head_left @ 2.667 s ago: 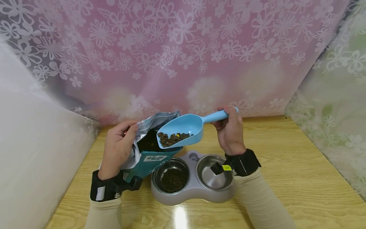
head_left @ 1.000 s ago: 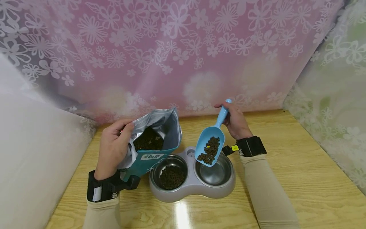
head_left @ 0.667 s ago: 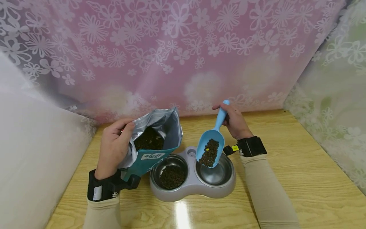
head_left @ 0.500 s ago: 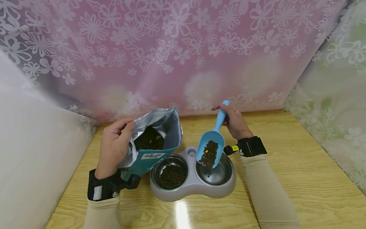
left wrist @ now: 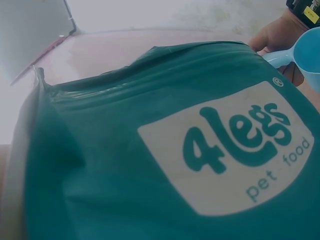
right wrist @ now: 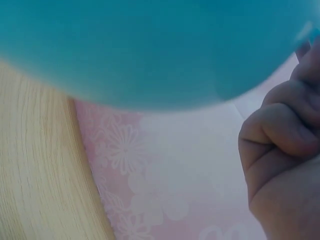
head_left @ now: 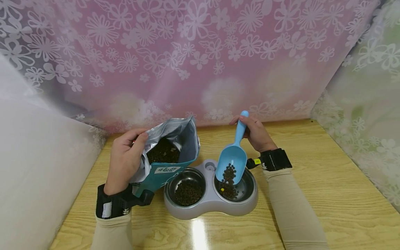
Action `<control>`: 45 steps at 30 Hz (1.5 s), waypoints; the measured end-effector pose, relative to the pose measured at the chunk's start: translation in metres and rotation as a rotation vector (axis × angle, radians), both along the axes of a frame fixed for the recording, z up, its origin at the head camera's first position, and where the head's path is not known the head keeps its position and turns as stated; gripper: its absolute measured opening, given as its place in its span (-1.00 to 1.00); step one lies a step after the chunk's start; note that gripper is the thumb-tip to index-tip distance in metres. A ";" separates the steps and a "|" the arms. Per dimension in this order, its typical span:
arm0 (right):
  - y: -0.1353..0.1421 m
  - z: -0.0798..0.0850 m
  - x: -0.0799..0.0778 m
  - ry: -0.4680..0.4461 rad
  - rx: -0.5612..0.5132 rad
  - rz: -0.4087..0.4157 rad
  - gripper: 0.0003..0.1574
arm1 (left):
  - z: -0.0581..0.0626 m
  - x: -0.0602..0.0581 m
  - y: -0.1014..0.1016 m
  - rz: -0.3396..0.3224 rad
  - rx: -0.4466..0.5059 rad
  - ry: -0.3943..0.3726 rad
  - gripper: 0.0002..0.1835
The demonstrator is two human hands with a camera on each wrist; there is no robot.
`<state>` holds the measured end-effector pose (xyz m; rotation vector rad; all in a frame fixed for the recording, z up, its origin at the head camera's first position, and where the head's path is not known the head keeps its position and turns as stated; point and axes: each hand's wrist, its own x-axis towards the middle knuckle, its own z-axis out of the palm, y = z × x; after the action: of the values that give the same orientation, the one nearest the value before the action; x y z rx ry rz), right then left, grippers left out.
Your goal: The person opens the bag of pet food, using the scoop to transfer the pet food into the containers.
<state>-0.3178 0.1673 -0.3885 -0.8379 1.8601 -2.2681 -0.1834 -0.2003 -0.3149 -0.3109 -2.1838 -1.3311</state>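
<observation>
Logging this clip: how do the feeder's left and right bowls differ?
The left bowl holds a heap of brown kibble; the right bowl shows a looser scatter near the scoop. A yellow piece shows at the right bowl; none is visible in the left bowl. In the head view, the bag overlaps the left bowl's edge, while the scoop hides part of the right bowl. Both are round, metallic and set in one feeder.

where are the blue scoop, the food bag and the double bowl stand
Blue scoop (head_left: 235, 155): head view, bare inside surface
Food bag (left wrist: 120, 160): left wrist view, plain teal front
Double bowl stand (head_left: 210, 207): head view, middle of front wall
</observation>
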 end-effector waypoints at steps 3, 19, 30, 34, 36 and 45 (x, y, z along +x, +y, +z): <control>0.000 0.001 0.001 -0.001 -0.002 -0.007 -0.53 | 0.000 0.000 0.000 0.002 -0.001 -0.003 -0.76; -0.004 0.006 0.009 0.179 -0.180 -0.051 -0.67 | 0.000 0.001 0.000 -0.013 0.017 -0.002 -0.76; -0.007 0.032 0.018 0.093 -0.476 -0.506 -0.67 | 0.000 0.002 0.000 -0.019 0.025 -0.001 -0.77; -0.006 0.046 0.026 0.101 -0.516 -0.628 -0.73 | 0.000 0.001 0.000 -0.015 0.016 -0.006 -0.77; -0.006 0.048 0.033 0.098 -0.386 -0.634 -0.73 | 0.000 0.001 0.000 -0.016 0.006 -0.006 -0.76; -0.022 0.007 0.049 0.252 0.554 -0.593 -0.66 | 0.000 0.002 0.002 0.004 -0.022 -0.011 -0.75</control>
<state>-0.2688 0.1453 -0.3813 -0.5430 2.9722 -1.7446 -0.1813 -0.1987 -0.3154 -0.3086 -2.2081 -1.3105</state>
